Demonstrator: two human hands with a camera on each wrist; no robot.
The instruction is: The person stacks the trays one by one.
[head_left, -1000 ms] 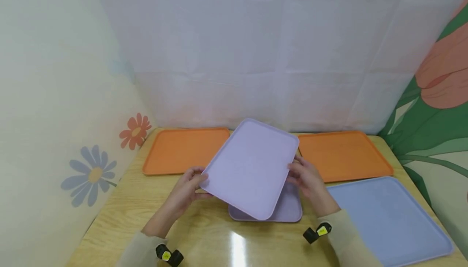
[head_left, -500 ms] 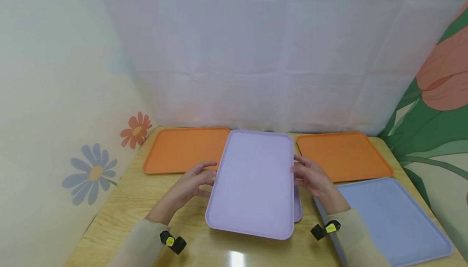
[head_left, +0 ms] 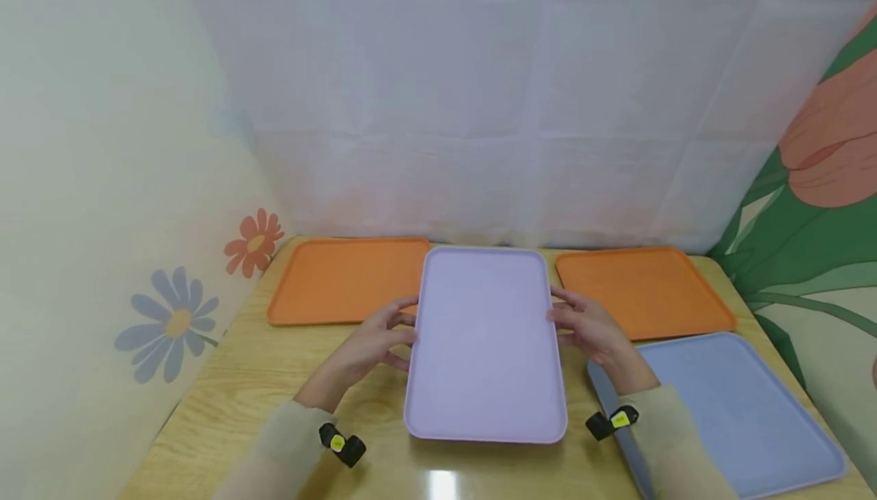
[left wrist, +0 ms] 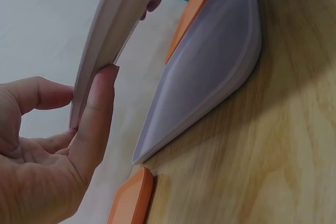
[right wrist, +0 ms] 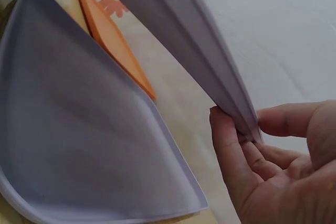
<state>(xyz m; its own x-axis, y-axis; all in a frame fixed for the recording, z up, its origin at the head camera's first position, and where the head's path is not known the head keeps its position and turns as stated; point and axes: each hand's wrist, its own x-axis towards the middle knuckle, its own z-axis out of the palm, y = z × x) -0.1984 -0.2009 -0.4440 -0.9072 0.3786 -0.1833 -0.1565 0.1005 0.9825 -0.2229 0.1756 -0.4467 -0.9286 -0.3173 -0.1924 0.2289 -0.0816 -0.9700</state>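
Observation:
Between my two hands a pale purple tray is held above the table, its long sides running away from me. My left hand pinches its left edge, thumb on top and fingers below, as the left wrist view shows. On the opposite edge my right hand pinches it the same way. Beneath it lies a second purple tray, seen on the wood in the left wrist view and also as the lower purple tray in the right wrist view. From the head view the upper tray hides it.
An orange tray lies at the back left of the wooden table, another orange tray at the back right. A large blue tray is at the right, partly under my right forearm. A white cloth hangs behind the table.
The held tray has turned from a slant to nearly straight and come lower and nearer, now covering the lower tray. My left hand has regripped along its left edge.

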